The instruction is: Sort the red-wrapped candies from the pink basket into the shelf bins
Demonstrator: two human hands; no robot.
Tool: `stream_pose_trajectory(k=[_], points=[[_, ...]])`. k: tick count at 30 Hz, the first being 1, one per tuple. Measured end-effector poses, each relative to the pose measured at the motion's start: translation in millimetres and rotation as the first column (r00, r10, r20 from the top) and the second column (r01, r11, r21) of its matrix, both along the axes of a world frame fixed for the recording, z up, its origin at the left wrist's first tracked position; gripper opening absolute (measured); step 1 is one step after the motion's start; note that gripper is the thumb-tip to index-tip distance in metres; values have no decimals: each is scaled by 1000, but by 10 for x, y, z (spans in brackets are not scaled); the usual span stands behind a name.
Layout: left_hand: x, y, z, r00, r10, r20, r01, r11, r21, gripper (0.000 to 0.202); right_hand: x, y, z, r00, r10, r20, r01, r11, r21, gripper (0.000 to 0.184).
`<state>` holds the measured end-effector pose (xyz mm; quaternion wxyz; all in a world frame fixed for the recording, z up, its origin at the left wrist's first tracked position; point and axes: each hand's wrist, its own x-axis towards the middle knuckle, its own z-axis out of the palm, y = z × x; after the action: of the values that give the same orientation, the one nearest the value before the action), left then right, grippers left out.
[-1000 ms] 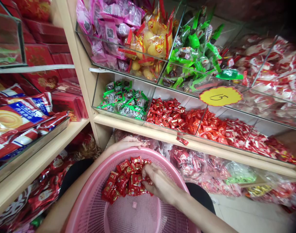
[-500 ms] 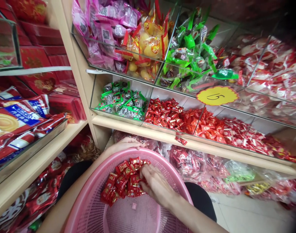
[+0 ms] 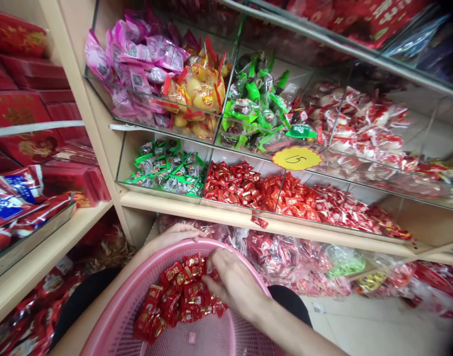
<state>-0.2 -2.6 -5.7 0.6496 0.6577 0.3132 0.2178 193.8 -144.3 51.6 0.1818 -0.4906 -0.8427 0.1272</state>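
Far L: red/blue/white snack packs [image 3: 7, 202] in a tray on the side shelf. Next, pink mesh basket [image 3: 211, 333], betw. the person's dark-clad knees.

L hand [image 3: 180, 234]: laid at basket's far rim, palm down, fingers approx. straight & close tog., tips touching rim; thumb hidden, so can't tell if it's clamped on.

Red-wrapped candies [image 3: 187, 291]: heaped inside basket, L & far part, some of the floor bare nearer the person.

R hand [image 3: 230, 279]: reaching into basket at heap's R edge, fingers half curled, thumb a bit apart, tips at the candies; can't tell if one's pinched.

Just R, beyond rim: single red candy [image 3: 259, 222] on shelf ledge, below bins. Above it, further R, yellow tag [image 3: 297, 158] w/ "15".
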Motion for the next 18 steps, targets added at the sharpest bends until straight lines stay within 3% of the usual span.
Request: stream_pose_trajectory(k=[4, 7, 12, 15, 18], points=[[6, 28, -38, 1000, -4, 3, 4, 1000, -21, 33, 304, 396, 367, 981, -81, -174, 115, 974, 196, 3], [4, 31, -50, 999, 3, 35, -2, 999, -33, 32, 563, 796, 542, 955, -170, -244, 233, 938, 258, 2], [-12, 11, -9, 1000, 2, -2, -2, 1000, -10, 31, 762, 1392, 573, 912, -373, -169, 402, 896, 191, 14], [-12, 15, -12, 1000, 6, 2, -6, 1000, 2, 32, 679, 1605, 574, 871, -486, -78, 492, 857, 153, 17], [-6, 37, -48, 1000, -5, 23, 5, 1000, 5, 34, 514, 1719, 633, 783, -622, 6, 616, 776, 136, 21]])
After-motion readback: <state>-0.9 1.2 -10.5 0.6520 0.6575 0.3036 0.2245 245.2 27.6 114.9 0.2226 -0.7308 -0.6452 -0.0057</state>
